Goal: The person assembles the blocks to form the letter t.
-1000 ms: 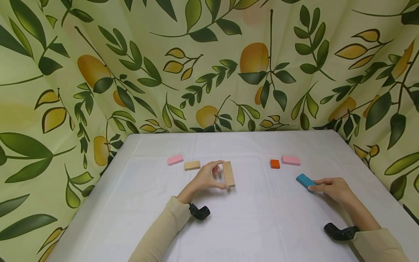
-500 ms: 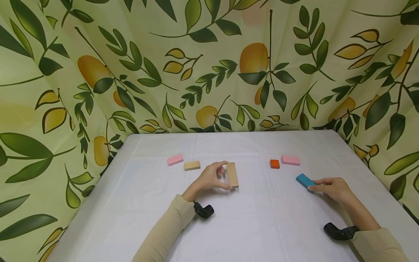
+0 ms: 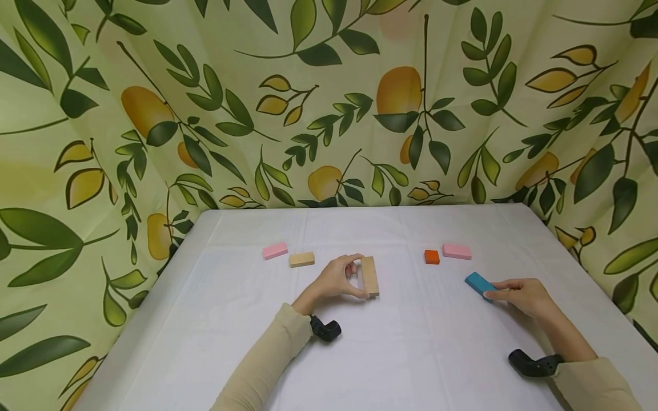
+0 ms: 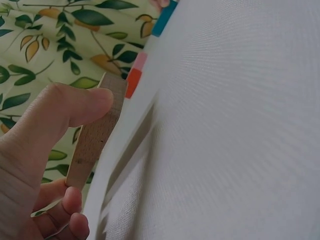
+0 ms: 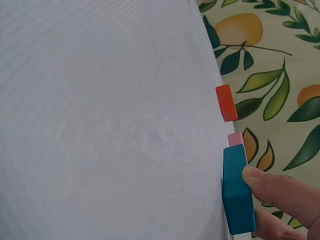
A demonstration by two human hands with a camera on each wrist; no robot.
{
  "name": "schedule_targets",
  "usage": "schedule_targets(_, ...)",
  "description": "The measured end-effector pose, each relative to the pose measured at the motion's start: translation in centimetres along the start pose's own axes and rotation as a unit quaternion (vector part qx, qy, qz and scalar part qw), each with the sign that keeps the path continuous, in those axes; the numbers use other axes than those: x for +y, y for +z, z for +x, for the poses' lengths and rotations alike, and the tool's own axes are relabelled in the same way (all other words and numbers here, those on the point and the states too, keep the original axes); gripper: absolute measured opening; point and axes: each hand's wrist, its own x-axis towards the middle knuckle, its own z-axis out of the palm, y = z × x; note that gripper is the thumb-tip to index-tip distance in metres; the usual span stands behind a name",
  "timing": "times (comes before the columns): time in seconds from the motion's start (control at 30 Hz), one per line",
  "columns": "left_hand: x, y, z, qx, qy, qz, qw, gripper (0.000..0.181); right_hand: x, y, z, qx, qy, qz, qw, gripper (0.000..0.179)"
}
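Observation:
In the head view my left hand point(image 3: 335, 278) pinches a long plain wooden block point(image 3: 369, 276) by its two ends, thumb at the near end. The left wrist view shows this wooden block point(image 4: 92, 139) tilted, with a shadow on the cloth beside it; it seems slightly raised. Over on the right, my right hand point(image 3: 528, 298) holds a blue block point(image 3: 478, 285) between thumb and fingers. From the right wrist, the thumb presses the side of the blue block point(image 5: 237, 192); the other fingers are partly hidden.
An orange-red block point(image 3: 432, 257) and a pink block point(image 3: 457, 252) lie beyond the right hand. Another pink block point(image 3: 275, 250) and a shorter wooden block point(image 3: 301, 260) lie back left. A white cloth covers the table point(image 3: 390, 354); a leaf-patterned curtain point(image 3: 329, 114) hangs behind.
My left hand has shifted a little to the right and slightly nearer, carrying the long wooden block. The right hand and the blue block have stayed in place.

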Motion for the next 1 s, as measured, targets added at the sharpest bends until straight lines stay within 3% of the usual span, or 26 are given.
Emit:
schedule_targets(0.5,-0.11,0.4,0.62,-0.027,-0.03,0.025,0.9989,0.085,-0.12,0.0,-0.26,-0.009,0.002,-0.002,1.0,0.069)
schedule_targets(1.0,-0.18,0.56,0.97,-0.032,-0.037,0.064,0.9967,0.085,-0.08,0.03,-0.12,-0.002,0.008,0.005,1.0,0.067)
